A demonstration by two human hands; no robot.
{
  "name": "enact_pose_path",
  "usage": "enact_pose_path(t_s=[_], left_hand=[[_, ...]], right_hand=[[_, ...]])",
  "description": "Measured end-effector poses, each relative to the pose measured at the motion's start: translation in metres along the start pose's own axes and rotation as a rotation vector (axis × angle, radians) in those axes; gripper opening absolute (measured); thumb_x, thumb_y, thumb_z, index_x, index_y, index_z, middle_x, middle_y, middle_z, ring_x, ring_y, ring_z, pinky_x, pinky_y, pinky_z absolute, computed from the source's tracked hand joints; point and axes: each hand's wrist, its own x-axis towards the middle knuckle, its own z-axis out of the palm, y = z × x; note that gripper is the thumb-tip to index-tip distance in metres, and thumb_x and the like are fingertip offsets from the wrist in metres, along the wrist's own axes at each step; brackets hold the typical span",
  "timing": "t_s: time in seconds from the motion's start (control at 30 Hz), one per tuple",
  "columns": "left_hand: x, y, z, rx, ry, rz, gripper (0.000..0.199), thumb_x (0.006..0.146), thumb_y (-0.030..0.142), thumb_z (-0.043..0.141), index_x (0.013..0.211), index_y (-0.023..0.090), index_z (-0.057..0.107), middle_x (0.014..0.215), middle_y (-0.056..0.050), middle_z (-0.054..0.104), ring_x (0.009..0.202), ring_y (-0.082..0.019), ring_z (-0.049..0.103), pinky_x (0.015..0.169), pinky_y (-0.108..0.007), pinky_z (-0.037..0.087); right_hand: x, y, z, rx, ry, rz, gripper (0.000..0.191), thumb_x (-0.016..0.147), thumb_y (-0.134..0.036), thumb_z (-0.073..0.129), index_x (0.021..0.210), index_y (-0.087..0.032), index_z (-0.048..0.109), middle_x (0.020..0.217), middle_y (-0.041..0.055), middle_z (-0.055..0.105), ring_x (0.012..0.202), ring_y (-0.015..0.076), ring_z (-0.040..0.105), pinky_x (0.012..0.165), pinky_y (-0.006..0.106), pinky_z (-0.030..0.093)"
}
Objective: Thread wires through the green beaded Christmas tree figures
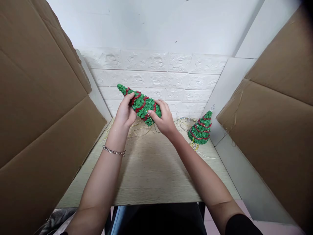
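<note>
A green tree figure with red garlands (142,103) is held tilted above the back of the table, its tip toward the upper left. My left hand (126,112) is closed round its upper part, thumb on top. Near the wide base, my right hand (163,118) grips the same figure, with its thumb over the front. A thin pale wire shows by the right thumb. The fingers behind the figure are hidden. To the right, a second green tree figure (201,129) with a clear tip leans on the table, yellow wires under its base.
Loose thin wires (139,132) lie along the back of the wooden table (156,176), before a white brick-patterned wall (156,62). Large cardboard sheets stand at the left (44,98) and right (276,124).
</note>
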Motion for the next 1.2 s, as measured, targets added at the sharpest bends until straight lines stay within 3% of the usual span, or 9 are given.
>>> enact_pose_path(t_s=[0.17,0.27,0.4,0.6,0.83,0.97,1.1,1.2], left_hand=[[-0.007,0.009,0.002,0.085,-0.101,0.067,0.036,0.056,0.034,0.074,0.085,0.022,0.056,0.095,-0.004,0.060,0.097,-0.020,0.057,0.082,-0.033,0.048],[-0.007,0.011,0.000,0.127,-0.093,0.222,0.048,0.052,0.042,0.077,0.092,0.025,0.057,0.099,-0.003,0.059,0.101,-0.021,0.056,0.083,-0.032,0.047],[-0.007,0.010,-0.001,0.183,-0.038,0.383,0.047,0.055,0.048,0.073,0.093,0.025,0.059,0.098,-0.003,0.058,0.099,-0.021,0.056,0.082,-0.031,0.046],[-0.010,0.006,0.003,0.170,0.050,0.342,0.045,0.060,0.050,0.068,0.096,0.025,0.054,0.096,-0.005,0.060,0.092,-0.020,0.058,0.075,-0.031,0.048],[-0.006,0.000,0.004,0.148,0.151,0.338,0.034,0.061,0.044,0.069,0.080,0.021,0.053,0.079,0.000,0.058,0.075,-0.014,0.058,0.066,-0.024,0.047],[-0.003,-0.004,0.002,0.099,0.203,0.278,0.034,0.059,0.045,0.070,0.076,0.022,0.051,0.073,0.001,0.056,0.069,-0.014,0.057,0.064,-0.026,0.048],[0.003,-0.007,-0.005,0.090,0.270,0.231,0.036,0.059,0.047,0.068,0.073,0.021,0.048,0.069,0.001,0.054,0.067,-0.013,0.056,0.062,-0.026,0.047],[0.009,-0.008,-0.014,0.102,0.313,0.234,0.038,0.059,0.051,0.066,0.073,0.021,0.047,0.069,0.001,0.054,0.068,-0.013,0.056,0.062,-0.026,0.047]], right_hand=[[0.001,-0.003,-0.013,-0.026,0.029,-0.058,0.045,0.089,-0.045,0.034,0.127,-0.022,0.035,0.128,0.0104,0.044,0.120,0.0192,0.038,0.100,0.038,0.035],[-0.002,-0.008,-0.013,-0.059,0.029,-0.104,0.046,0.090,-0.044,0.032,0.130,-0.023,0.030,0.131,0.0098,0.041,0.124,0.0195,0.035,0.101,0.039,0.033],[-0.006,-0.013,-0.005,-0.103,0.008,-0.110,0.048,0.091,-0.042,0.030,0.135,-0.024,0.024,0.135,0.0097,0.036,0.127,0.0197,0.031,0.102,0.039,0.032],[-0.010,-0.015,0.005,-0.028,0.016,-0.069,0.047,0.090,-0.045,0.031,0.132,-0.023,0.030,0.132,0.0098,0.040,0.125,0.0186,0.034,0.101,0.038,0.034],[-0.008,-0.012,0.008,0.075,0.017,-0.030,0.046,0.092,-0.044,0.023,0.128,-0.018,0.032,0.128,0.0118,0.044,0.121,0.0175,0.038,0.099,0.035,0.034],[-0.008,-0.010,0.009,0.093,0.107,0.018,0.046,0.092,-0.044,0.019,0.125,-0.015,0.033,0.125,0.0142,0.044,0.119,0.0178,0.039,0.098,0.035,0.034],[-0.008,-0.012,0.001,0.015,0.250,-0.020,0.042,0.091,-0.045,0.017,0.105,-0.017,0.045,0.106,0.0122,0.051,0.104,0.0181,0.046,0.089,0.032,0.037],[-0.005,-0.016,-0.009,-0.012,0.159,-0.010,0.040,0.092,-0.042,0.019,0.078,-0.018,0.049,0.079,0.0054,0.053,0.079,0.0143,0.050,0.072,0.026,0.038]])
